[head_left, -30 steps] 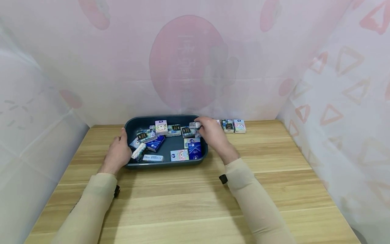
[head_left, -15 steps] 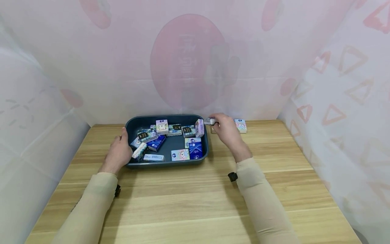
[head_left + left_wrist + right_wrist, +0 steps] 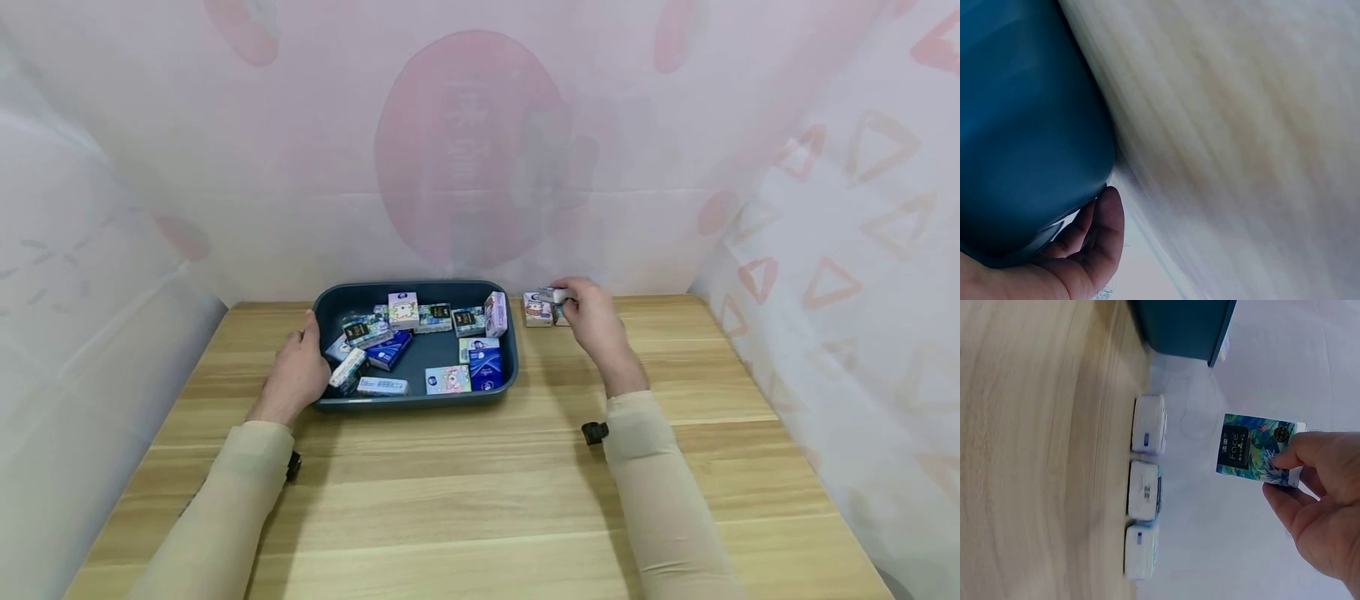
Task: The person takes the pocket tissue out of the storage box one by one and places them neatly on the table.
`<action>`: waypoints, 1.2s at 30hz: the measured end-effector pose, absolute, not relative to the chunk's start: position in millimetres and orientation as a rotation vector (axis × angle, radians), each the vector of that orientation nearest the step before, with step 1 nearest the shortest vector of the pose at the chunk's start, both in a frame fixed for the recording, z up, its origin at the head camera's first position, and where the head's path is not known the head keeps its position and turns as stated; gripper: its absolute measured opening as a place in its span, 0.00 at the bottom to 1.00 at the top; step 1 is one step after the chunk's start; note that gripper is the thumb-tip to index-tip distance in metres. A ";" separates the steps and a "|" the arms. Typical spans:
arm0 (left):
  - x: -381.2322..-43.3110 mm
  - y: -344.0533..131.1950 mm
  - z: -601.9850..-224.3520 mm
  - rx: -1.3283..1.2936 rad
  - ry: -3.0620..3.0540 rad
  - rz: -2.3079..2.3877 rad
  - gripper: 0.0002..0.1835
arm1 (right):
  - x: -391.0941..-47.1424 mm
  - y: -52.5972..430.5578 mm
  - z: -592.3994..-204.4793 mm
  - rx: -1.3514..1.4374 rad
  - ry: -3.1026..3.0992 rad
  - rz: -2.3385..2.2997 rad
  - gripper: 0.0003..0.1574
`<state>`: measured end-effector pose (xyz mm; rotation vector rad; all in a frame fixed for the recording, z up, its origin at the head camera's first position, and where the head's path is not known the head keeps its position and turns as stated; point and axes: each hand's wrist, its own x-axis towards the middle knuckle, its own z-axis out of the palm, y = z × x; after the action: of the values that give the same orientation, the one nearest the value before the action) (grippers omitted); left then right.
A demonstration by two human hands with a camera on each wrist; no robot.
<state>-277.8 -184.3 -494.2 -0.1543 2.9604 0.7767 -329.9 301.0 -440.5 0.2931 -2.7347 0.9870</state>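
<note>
My left hand (image 3: pixel 297 371) grips the left side of the dark teal tray (image 3: pixel 416 402). The left wrist view has its curled fingers (image 3: pixel 1109 228) against the tray's outer wall. My right hand (image 3: pixel 600 329) pinches a small tissue pack (image 3: pixel 1254 447) with a green-blue floral print and a black label, between thumb and fingers. That pack is in the air above a short row of tissue packs right of the tray. A pink pack (image 3: pixel 537 312) shows in this row; the head view has the others mostly behind my right hand, while the right wrist view shows three packs (image 3: pixel 1143 490).
Several tissue packs lie jumbled inside the tray, among them a dark blue one (image 3: pixel 485 368), a floral one (image 3: pixel 366 331) and a purple one standing on edge (image 3: pixel 495 314). A printed curtain (image 3: pixel 465 150) hangs behind the wooden table (image 3: pixel 465 500).
My right hand has lifted the floral tissue pack out of the tray's right side and carried it rightward over the row. The left hand still holds the tray.
</note>
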 end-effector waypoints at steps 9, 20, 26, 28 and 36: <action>-279.8 -183.0 -494.0 -0.115 2.975 0.787 0.50 | -335.0 332.3 -442.0 0.184 -2.737 1.099 0.27; -278.5 -184.9 -490.9 -0.092 2.953 0.800 0.50 | -337.8 369.1 -450.0 0.055 -2.728 1.093 0.27; -278.0 -185.5 -490.9 -0.094 2.952 0.803 0.49 | -337.7 387.8 -453.9 -0.013 -2.720 1.113 0.26; -277.8 -185.4 -491.0 -0.090 2.958 0.799 0.49 | -337.1 394.2 -454.3 -0.043 -2.713 1.124 0.26; -276.5 -185.4 -491.1 -0.085 2.971 0.785 0.49 | -334.6 415.6 -462.0 -0.143 -2.713 1.064 0.23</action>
<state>-276.5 -185.4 -491.1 -0.0851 2.9712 0.7850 -334.6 415.6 -462.0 -0.1426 -2.7133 1.0636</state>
